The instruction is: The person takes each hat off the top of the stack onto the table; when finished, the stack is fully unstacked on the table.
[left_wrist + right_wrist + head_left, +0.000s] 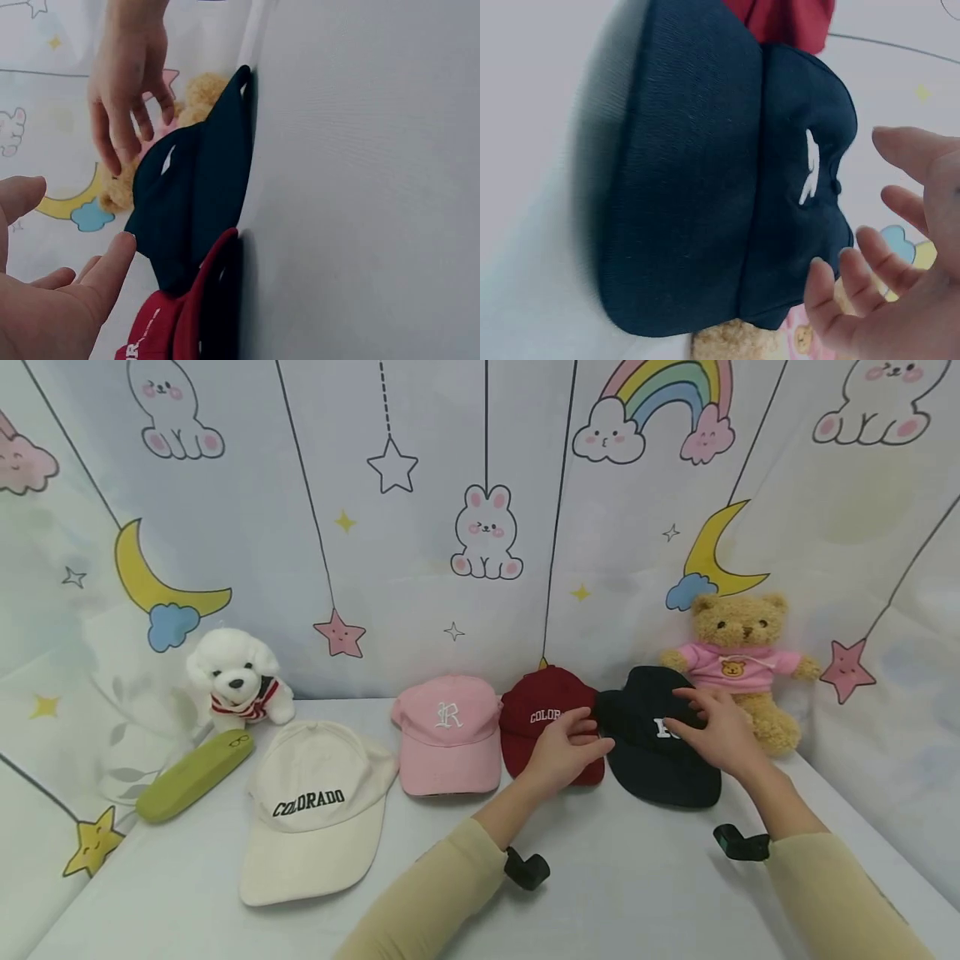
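Note:
A dark navy cap (pixel 645 768) with a white letter mark lies at the right of a row of caps. My right hand (pixel 716 731) hovers at its crown with fingers spread and loosely bent, holding nothing. The right wrist view shows a gap between the fingertips and the navy cap (pixel 690 165). My left hand (pixel 562 752) is above the dark red cap (pixel 551 693), partly covering its lettering, fingers apart and gripping nothing. In the left wrist view, both hands are around the navy cap (pixel 180 202), its edge overlapping the red cap (pixel 187 307).
A pink cap (pixel 450 752) and a cream cap (pixel 315 852) lie to the left. Farther left are a green case (pixel 195 777) and a white plush dog (pixel 240 677). A teddy bear (pixel 738 647) sits behind the navy cap, against the printed backdrop (pixel 420 552).

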`<control>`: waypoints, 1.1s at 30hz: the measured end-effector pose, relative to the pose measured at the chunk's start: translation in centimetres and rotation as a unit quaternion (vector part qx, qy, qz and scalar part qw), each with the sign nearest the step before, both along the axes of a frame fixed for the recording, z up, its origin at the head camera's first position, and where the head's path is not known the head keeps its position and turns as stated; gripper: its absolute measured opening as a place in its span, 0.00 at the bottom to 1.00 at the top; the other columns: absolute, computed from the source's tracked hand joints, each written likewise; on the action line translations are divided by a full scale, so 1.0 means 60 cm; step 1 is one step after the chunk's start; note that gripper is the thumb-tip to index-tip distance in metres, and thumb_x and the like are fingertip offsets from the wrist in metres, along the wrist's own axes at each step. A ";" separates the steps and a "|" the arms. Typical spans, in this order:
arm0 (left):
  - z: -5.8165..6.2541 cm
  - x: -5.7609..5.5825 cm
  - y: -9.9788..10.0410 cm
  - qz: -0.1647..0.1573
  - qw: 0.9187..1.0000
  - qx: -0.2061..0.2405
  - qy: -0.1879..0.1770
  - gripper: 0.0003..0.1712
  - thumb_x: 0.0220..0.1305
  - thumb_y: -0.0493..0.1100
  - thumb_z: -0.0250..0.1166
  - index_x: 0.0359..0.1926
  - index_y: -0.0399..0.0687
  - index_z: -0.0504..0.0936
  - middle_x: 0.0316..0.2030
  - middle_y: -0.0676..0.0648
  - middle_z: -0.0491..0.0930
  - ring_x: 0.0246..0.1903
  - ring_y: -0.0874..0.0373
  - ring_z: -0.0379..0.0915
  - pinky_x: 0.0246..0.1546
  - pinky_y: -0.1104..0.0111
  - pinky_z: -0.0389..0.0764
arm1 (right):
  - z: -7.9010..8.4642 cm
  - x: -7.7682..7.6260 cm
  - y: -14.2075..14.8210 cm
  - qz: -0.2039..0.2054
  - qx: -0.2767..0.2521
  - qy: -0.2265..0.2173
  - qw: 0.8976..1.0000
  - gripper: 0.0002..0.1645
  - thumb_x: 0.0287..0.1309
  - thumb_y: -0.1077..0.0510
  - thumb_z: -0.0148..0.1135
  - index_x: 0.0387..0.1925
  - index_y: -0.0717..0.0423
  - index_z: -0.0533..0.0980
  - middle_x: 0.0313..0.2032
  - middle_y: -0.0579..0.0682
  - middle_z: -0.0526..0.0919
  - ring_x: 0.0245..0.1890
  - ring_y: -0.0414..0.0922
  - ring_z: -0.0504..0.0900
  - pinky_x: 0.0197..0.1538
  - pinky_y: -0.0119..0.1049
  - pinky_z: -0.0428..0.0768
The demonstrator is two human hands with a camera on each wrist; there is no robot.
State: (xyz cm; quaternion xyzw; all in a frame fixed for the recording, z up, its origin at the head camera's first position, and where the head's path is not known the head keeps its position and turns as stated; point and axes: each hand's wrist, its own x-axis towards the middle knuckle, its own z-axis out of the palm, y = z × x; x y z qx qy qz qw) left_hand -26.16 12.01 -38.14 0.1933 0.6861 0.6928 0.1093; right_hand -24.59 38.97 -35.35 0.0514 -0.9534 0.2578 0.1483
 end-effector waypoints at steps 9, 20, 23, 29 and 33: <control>0.014 0.011 -0.030 -0.015 1.000 0.002 0.008 0.36 0.64 0.44 0.71 0.71 0.47 0.70 0.59 0.45 0.77 0.52 0.59 0.78 0.52 0.63 0.81 | -0.022 0.001 -0.003 0.021 0.047 -0.033 0.998 0.42 0.64 0.46 0.69 0.68 0.67 0.65 0.55 0.77 0.66 0.52 0.71 0.70 0.49 0.69 0.72; 0.019 0.024 -0.075 -0.022 1.000 0.011 0.019 0.34 0.64 0.41 0.70 0.69 0.50 0.71 0.58 0.50 0.78 0.52 0.59 0.79 0.52 0.65 0.80 | -0.044 -0.001 -0.014 0.019 0.057 -0.034 0.998 0.42 0.61 0.48 0.72 0.67 0.64 0.65 0.53 0.75 0.62 0.53 0.72 0.61 0.47 0.68 0.66; 0.016 0.026 -0.087 -0.032 0.999 0.025 0.014 0.34 0.64 0.40 0.70 0.70 0.47 0.71 0.59 0.47 0.77 0.53 0.57 0.79 0.53 0.64 0.80 | -0.049 -0.005 -0.018 0.020 0.061 -0.021 0.998 0.41 0.60 0.50 0.72 0.66 0.65 0.66 0.52 0.74 0.63 0.52 0.71 0.62 0.47 0.66 0.65; 0.008 0.031 -0.106 -0.035 0.999 0.022 0.016 0.34 0.65 0.39 0.70 0.70 0.44 0.70 0.57 0.48 0.78 0.53 0.56 0.79 0.53 0.64 0.80 | -0.064 -0.014 -0.022 0.025 0.073 0.009 0.997 0.37 0.58 0.55 0.74 0.63 0.67 0.68 0.46 0.70 0.66 0.49 0.66 0.64 0.49 0.65 0.58; 0.004 0.033 -0.116 -0.030 0.999 0.016 0.020 0.33 0.64 0.39 0.70 0.69 0.46 0.71 0.57 0.49 0.78 0.53 0.55 0.79 0.53 0.64 0.80 | -0.068 -0.022 -0.024 0.022 0.080 0.017 0.996 0.36 0.58 0.56 0.74 0.62 0.67 0.69 0.45 0.70 0.66 0.48 0.65 0.64 0.49 0.66 0.57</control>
